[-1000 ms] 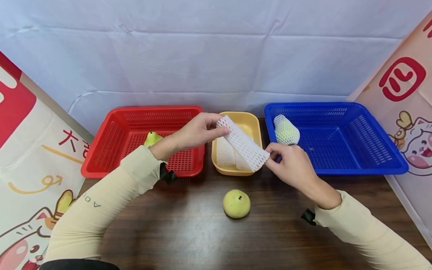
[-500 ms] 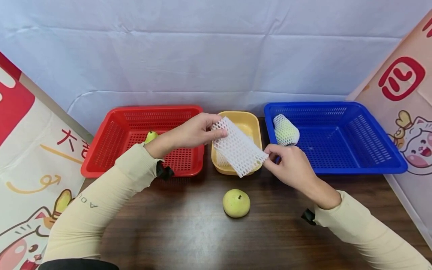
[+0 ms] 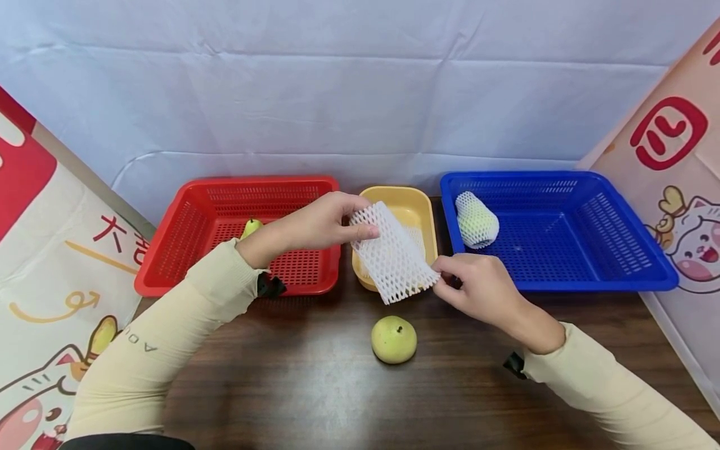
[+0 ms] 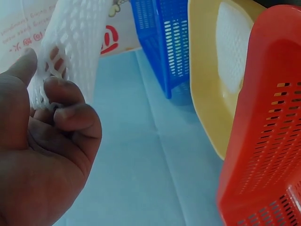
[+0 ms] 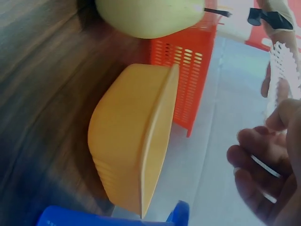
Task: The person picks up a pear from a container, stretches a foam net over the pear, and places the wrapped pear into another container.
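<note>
Between both hands a white foam fruit net (image 3: 396,256) is stretched above the front of the yellow tray (image 3: 427,215). My left hand (image 3: 329,220) pinches its upper end between thumb and fingers; in the left wrist view the mesh (image 4: 77,37) rises from those fingertips. At the lower right corner, my right hand (image 3: 478,286) pinches the net's edge. A round yellow-green pear (image 3: 394,339) sits on the table just in front of the net, touched by neither hand. More white netting (image 4: 231,47) lies in the tray, partly hidden in the head view.
To the left stands a red basket (image 3: 169,250) with a pear (image 3: 251,227) in it, partly behind my left forearm. A blue basket (image 3: 562,289) on the right holds a netted pear (image 3: 477,220). A pale cloth (image 3: 360,112) hangs behind.
The net has spread from a narrow folded strip into a wider, flatter sleeve and tilted more downward. My right hand has moved slightly down and left with its corner.
</note>
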### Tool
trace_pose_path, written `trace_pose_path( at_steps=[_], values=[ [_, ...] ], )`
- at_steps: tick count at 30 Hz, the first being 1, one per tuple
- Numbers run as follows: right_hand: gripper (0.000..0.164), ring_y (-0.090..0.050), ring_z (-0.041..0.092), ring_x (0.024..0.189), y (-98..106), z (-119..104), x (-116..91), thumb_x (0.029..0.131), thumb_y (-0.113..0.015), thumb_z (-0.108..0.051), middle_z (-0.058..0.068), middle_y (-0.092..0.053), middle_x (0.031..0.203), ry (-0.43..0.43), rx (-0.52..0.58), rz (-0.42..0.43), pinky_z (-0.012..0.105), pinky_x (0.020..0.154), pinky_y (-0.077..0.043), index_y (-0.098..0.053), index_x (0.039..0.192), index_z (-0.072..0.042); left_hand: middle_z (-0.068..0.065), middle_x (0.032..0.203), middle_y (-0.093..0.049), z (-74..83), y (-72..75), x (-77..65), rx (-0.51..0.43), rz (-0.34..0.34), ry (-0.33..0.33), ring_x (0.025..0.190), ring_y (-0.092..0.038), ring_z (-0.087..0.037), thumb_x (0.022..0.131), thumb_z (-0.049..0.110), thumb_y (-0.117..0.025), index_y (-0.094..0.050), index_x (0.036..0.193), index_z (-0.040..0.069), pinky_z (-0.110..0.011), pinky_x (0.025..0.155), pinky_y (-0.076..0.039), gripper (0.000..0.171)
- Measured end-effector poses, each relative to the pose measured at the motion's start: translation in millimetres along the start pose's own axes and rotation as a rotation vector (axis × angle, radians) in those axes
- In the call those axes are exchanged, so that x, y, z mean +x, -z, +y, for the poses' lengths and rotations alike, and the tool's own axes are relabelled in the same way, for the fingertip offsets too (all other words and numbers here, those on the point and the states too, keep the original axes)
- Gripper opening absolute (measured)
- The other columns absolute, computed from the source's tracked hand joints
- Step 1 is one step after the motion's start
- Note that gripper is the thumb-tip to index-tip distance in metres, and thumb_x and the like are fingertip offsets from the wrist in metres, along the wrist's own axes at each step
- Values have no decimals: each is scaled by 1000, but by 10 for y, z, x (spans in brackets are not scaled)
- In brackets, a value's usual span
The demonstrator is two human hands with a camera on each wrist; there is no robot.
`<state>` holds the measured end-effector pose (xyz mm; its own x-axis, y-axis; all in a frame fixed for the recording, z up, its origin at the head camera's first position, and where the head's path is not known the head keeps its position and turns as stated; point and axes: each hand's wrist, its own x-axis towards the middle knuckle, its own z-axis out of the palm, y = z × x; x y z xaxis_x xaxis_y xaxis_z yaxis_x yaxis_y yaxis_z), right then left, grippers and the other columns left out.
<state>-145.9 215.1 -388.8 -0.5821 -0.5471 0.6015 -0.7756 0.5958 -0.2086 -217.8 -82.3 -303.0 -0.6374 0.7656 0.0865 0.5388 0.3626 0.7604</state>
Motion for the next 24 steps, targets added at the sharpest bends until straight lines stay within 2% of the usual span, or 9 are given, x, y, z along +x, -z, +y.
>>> trace_pose_path(
  at_steps=[3,7,13,19,24],
  values=[
    [9,-46,6,55,-34,11,-3,79,-58,-10,-9,-50,64,119,-17,15,28,46,-40,-63,80,-18,4,81,-65,21,-3,-16,41,-4,-35,72,-54,-11,94,17,-76,-68,91,10,-29,68,-47,11],
    [11,-45,9,53,-76,31,-11,85,-53,-14,-7,-48,62,234,-48,25,30,45,-41,-62,80,-15,4,80,-60,50,-22,-34,87,-10,-112,75,-50,-11,91,17,-79,-65,86,11,-28,69,-44,16],
    [19,-44,11,52,-119,26,-19,91,-48,-16,-6,-47,62,346,-59,30,30,46,-40,-59,76,-13,-2,79,-55,107,-76,-53,91,-52,-217,75,-50,-16,89,14,-80,-62,80,11,-27,67,-42,20],
    [23,-43,13,52,-127,-2,-57,96,-48,-18,-4,-51,63,449,-73,2,29,46,-38,-60,78,-10,-5,78,-53,195,-121,-73,101,-141,-270,80,-51,-26,91,15,-78,-60,75,11,-32,71,-44,24],
    [27,-48,16,55,-131,-9,-117,102,-49,-23,-2,-54,66,553,-138,-53,27,49,-38,-62,84,-8,-2,79,-51,251,-181,-96,180,-207,-280,79,-48,-20,90,17,-76,-54,69,12,-31,74,-43,32]
  ],
)
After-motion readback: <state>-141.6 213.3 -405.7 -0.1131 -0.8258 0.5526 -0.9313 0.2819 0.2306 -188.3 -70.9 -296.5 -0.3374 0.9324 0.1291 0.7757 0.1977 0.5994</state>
